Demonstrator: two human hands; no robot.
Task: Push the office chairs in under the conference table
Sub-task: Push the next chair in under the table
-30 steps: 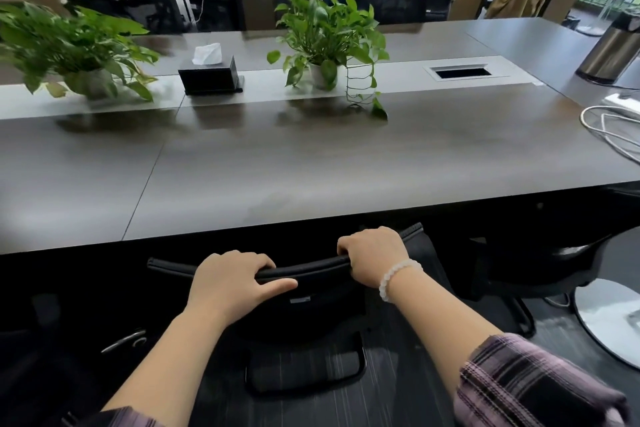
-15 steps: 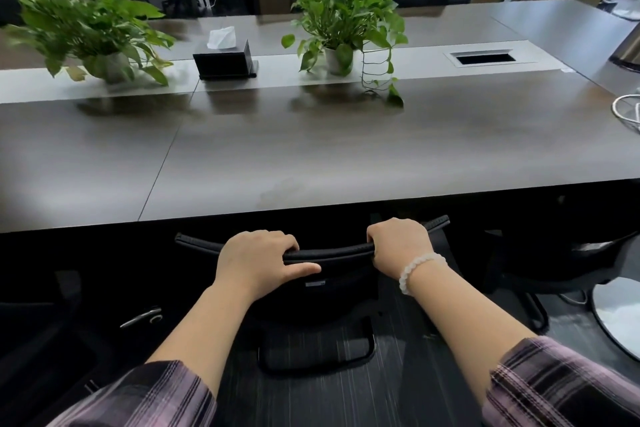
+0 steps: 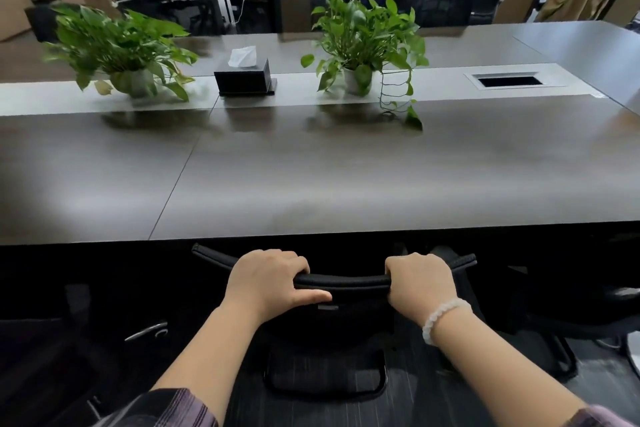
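A black office chair (image 3: 341,281) stands directly in front of me, its curved top rail just below the near edge of the dark conference table (image 3: 346,177). My left hand (image 3: 268,279) grips the left part of the rail, thumb along its back. My right hand (image 3: 420,282), with a white bead bracelet on the wrist, grips the right part. The seat is hidden in the shadow under the table; only the backrest and a lower loop of the frame show.
Another black chair (image 3: 571,319) sits to the right, partly under the table, and a dark chair shape (image 3: 69,340) to the left. On the table stand two potted plants (image 3: 363,45) and a tissue box (image 3: 244,78). Desks and chairs fill the background.
The chair back has moved forward, closer to the table's edge, with both hands still on the rail. My view has shifted forward and slightly left.
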